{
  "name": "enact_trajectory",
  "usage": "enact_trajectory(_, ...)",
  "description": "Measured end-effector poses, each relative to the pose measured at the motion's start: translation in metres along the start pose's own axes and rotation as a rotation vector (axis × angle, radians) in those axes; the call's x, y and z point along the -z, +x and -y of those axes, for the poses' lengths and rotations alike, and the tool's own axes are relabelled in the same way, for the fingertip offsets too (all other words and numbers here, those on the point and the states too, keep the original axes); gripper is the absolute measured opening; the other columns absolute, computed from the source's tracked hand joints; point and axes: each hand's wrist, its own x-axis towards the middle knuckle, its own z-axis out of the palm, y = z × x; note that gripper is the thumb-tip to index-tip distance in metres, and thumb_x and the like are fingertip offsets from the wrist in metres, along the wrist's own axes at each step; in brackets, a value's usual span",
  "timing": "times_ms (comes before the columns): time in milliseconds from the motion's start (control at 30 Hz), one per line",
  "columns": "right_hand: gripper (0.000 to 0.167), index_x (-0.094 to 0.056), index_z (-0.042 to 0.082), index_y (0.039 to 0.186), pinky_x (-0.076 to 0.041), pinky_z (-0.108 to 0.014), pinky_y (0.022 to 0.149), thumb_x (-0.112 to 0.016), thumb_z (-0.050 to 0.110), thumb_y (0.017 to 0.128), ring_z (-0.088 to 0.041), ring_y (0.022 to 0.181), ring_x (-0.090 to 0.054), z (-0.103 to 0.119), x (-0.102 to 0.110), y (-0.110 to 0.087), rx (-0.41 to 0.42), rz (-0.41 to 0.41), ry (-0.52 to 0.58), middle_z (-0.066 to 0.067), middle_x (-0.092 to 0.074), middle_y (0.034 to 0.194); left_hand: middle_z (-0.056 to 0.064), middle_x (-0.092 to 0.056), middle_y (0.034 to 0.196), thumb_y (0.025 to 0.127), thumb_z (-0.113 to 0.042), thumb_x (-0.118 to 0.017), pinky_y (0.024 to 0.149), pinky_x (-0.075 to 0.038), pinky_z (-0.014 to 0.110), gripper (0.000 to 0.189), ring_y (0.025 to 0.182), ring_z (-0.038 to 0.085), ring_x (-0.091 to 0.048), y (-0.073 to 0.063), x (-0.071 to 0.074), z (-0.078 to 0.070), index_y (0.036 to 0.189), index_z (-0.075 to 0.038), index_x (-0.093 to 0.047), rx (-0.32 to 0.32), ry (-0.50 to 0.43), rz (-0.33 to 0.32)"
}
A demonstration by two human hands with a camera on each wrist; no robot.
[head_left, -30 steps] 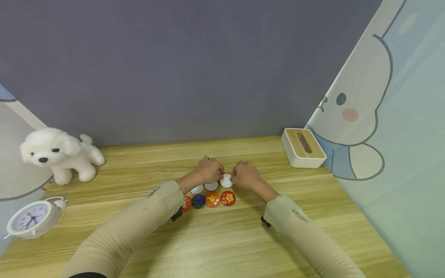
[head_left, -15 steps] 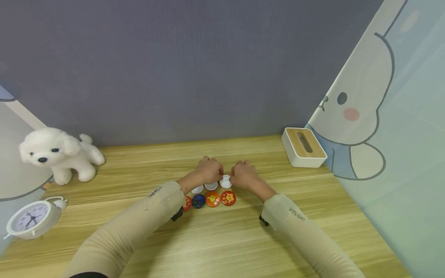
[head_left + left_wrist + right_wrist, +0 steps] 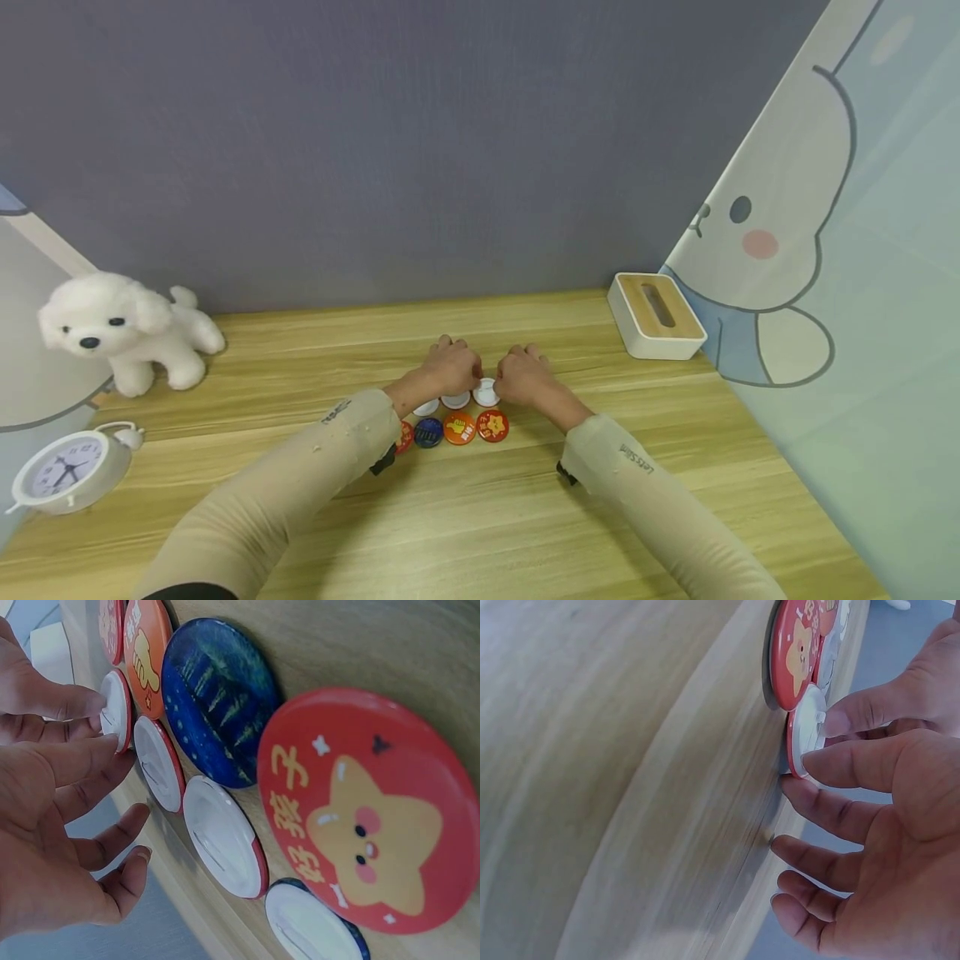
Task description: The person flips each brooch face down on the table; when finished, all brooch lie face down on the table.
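Observation:
A round pin badge lies face-down at the right end of the far row, its white back and pin showing. My left hand pinches its left edge between thumb and forefinger. On the opposite side, my right hand pinches the same badge, thumb on the white back and forefinger at the rim. Beside it are more face-down badges. The near row is face-up: a red star badge, an orange thumbs-up badge, a dark blue badge and another red badge, partly covered by my left sleeve in the head view.
On the wooden table, a white plush dog and a white alarm clock stand at the left. A white tissue box with a wooden lid is at the back right. A grey partition rises behind.
My right hand and forearm have shifted slightly left. The pinched badge has moved barely leftward. My left hand keeps nearly the same place, and the other badges lie as before.

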Motion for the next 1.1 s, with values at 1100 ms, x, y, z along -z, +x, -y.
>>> enact_trajectory(1100,0.011,-0.066,0.015,0.084,-0.039,-0.045,0.084,-0.058,0.019,0.091,-0.028,0.099,-0.045,-0.002,0.002,-0.010,0.053,-0.041,0.053,-0.008,-0.059,0.106,0.005,-0.073,0.105,0.100,-0.028,-0.057,0.076,-0.053,0.038,0.024,0.085,0.016,-0.065,-0.054,0.030,0.047,0.110,-0.012,-0.072,-0.012,-0.203,-0.039)
